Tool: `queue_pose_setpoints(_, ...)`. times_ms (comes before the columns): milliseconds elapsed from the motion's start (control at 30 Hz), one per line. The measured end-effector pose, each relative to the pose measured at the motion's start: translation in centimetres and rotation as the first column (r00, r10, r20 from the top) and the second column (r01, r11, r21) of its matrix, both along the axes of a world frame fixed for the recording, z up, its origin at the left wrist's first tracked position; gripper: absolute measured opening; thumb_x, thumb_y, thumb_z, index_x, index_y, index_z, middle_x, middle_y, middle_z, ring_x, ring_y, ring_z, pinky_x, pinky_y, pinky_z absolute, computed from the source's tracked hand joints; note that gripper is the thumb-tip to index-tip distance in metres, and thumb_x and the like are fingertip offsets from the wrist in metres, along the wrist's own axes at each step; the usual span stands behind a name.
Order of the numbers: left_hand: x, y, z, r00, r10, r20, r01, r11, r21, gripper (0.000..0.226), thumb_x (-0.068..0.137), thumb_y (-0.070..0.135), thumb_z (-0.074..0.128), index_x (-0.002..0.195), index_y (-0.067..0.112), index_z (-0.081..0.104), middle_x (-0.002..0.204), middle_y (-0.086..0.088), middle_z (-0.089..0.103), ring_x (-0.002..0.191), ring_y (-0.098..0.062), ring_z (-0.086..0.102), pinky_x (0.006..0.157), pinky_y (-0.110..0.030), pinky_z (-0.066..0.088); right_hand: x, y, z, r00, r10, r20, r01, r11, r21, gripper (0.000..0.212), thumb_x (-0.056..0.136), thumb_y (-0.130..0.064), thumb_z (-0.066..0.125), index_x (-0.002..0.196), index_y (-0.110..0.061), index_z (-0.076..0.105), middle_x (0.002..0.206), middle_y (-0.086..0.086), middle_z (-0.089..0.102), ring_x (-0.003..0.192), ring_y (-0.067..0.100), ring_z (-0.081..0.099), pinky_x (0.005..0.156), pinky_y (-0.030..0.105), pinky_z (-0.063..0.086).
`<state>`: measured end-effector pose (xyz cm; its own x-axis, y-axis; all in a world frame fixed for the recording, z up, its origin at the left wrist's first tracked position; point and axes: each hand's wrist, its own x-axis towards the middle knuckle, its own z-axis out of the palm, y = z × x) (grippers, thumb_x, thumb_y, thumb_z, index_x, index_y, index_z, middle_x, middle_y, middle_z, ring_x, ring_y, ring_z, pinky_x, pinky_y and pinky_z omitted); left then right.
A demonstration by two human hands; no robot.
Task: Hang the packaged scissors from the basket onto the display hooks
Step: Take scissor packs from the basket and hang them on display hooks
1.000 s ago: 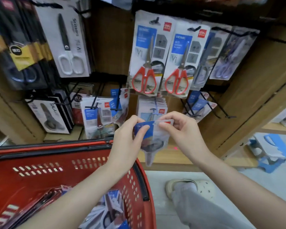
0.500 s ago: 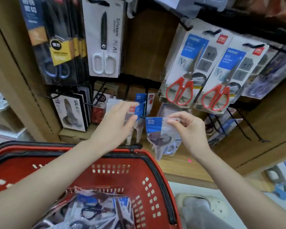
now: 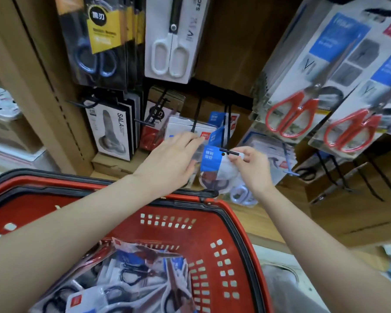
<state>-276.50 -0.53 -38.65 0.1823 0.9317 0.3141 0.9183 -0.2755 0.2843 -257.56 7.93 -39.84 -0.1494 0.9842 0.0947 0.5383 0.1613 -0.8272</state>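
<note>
My right hand [image 3: 250,167] pinches the top of a packaged scissors [image 3: 213,168], a clear pack with a blue label, right at the tip of a black display hook [image 3: 229,132]. The pack's hole sits at the hook's end. My left hand [image 3: 171,161] reaches over the basket rim with fingers extended, touching the packs hanging just left of that hook [image 3: 190,129]. Below, the red basket [image 3: 215,224] holds several more packaged scissors [image 3: 131,281].
Red-handled scissors packs [image 3: 303,93] hang at the upper right, white-handled ones [image 3: 171,41] and black-and-yellow packs [image 3: 99,39] at the upper left. Empty black hooks [image 3: 339,175] jut out at the lower right. A wooden shelf ledge [image 3: 264,213] runs behind the basket.
The view has moved closer and lower. My right hand has brought the pack up to the hook's tip, and my left hand has moved further onto the hanging packs.
</note>
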Motion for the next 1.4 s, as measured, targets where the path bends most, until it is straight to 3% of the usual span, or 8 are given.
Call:
queue_pose_setpoints(100, -0.5, -0.4, 0.0, 1.000, -0.011, -0.022, 0.012, 0.999, 0.032, 0.049, 0.088, 0.008, 0.055, 0.136, 0.004, 0.045, 0.132, -0.011, 0.051, 0.122, -0.026, 0.048, 0.103, -0.036, 0.037, -0.5, 0.7, -0.2, 1.000, 0.008, 0.028, -0.009, 1.000, 0.024, 0.012, 0.088, -0.004, 0.061, 0.087, -0.015, 0.064, 0.087, 0.000, 0.065, 0.083, 0.009, 0.059, 0.064, 0.006, 0.043)
queue_pose_setpoints(367, -1.0, -0.8, -0.1, 0.996, -0.013, -0.093, 0.020, 0.997, 0.072, 0.049, 0.084, 0.014, 0.043, 0.129, -0.004, 0.051, 0.122, -0.017, 0.056, 0.114, -0.031, 0.054, 0.097, -0.038, 0.044, -0.4, 0.5, -0.7, 0.997, 0.038, 0.065, -0.046, 0.991, 0.127, 0.013, 0.088, -0.005, 0.062, 0.092, -0.015, 0.067, 0.086, -0.010, 0.064, 0.081, -0.003, 0.059, 0.070, 0.003, 0.044)
queue_pose_setpoints(533, -1.1, -0.8, -0.4, 0.994, -0.014, -0.105, 0.022, 0.997, 0.071, 0.048, 0.085, 0.009, 0.054, 0.130, -0.004, 0.049, 0.124, -0.017, 0.054, 0.116, -0.032, 0.053, 0.097, -0.039, 0.043, 0.1, 0.3, -1.1, 1.000, -0.005, -0.026, 0.008, 0.994, 0.113, 0.014, 0.088, -0.004, 0.061, 0.092, -0.017, 0.065, 0.087, -0.011, 0.064, 0.083, 0.006, 0.061, 0.077, 0.016, 0.048)
queue_pose_setpoints(733, -1.2, -0.7, -0.6, 0.993, -0.013, -0.119, 0.021, 0.998, 0.066, 0.049, 0.085, 0.008, 0.059, 0.132, -0.004, 0.047, 0.126, -0.018, 0.053, 0.117, -0.032, 0.052, 0.097, -0.039, 0.042, 0.1, 0.0, -1.4, 0.991, 0.066, 0.119, -0.084, 0.985, 0.151, 0.007, 0.092, -0.012, 0.058, 0.093, -0.018, 0.058, 0.082, -0.018, 0.056, 0.067, -0.006, 0.049, 0.061, 0.005, 0.035)
queue_pose_setpoints(900, -1.1, -0.7, -0.8, 0.993, -0.003, -0.115, 0.012, 0.997, 0.080, 0.048, 0.086, 0.009, 0.055, 0.132, -0.003, 0.047, 0.125, -0.018, 0.053, 0.116, -0.032, 0.051, 0.097, -0.039, 0.042, -0.4, 0.1, -1.6, 0.998, 0.061, 0.030, -0.064, 0.993, 0.099, 0.014, 0.093, -0.006, 0.051, 0.093, -0.020, 0.052, 0.083, -0.016, 0.052, 0.061, -0.005, 0.044, 0.056, 0.010, 0.035)
queue_pose_setpoints(1100, -1.0, -0.7, -0.9, 0.995, 0.010, -0.097, 0.002, 0.994, 0.114, 0.047, 0.085, 0.012, 0.049, 0.130, -0.003, 0.049, 0.123, -0.017, 0.054, 0.113, -0.030, 0.051, 0.094, -0.036, 0.042, -0.4, 0.3, -1.1, 0.985, 0.149, 0.090, -0.154, 0.987, 0.043, 0.026, 0.094, -0.006, 0.051, 0.114, -0.017, 0.063, 0.110, -0.008, 0.063, 0.103, 0.005, 0.056, 0.088, 0.021, 0.043)
queue_pose_setpoints(1300, -0.7, -0.7, -1.0, 0.996, 0.017, -0.089, -0.007, 0.994, 0.111, 0.049, 0.083, 0.008, 0.057, 0.130, -0.005, 0.048, 0.124, -0.020, 0.053, 0.113, -0.033, 0.051, 0.093, -0.041, 0.044, 0.7, 1.1, -0.2, 0.989, 0.148, 0.026, -0.150, 0.986, 0.075, 0.015, 0.088, -0.006, 0.063, 0.094, -0.020, 0.067, 0.087, -0.017, 0.064, 0.081, -0.007, 0.057, 0.073, 0.007, 0.043)
queue_pose_setpoints(1400, -0.5, -0.7, -1.0, 0.995, 0.014, -0.095, -0.004, 0.994, 0.107, 0.051, 0.082, 0.008, 0.059, 0.130, -0.005, 0.048, 0.123, -0.020, 0.053, 0.113, -0.032, 0.048, 0.093, -0.042, 0.045, 0.1, 1.5, -0.7, 0.989, 0.143, 0.024, -0.144, 0.988, 0.055, 0.013, 0.087, -0.007, 0.064, 0.093, -0.018, 0.068, 0.088, -0.011, 0.065, 0.083, -0.004, 0.058, 0.076, 0.011, 0.045)
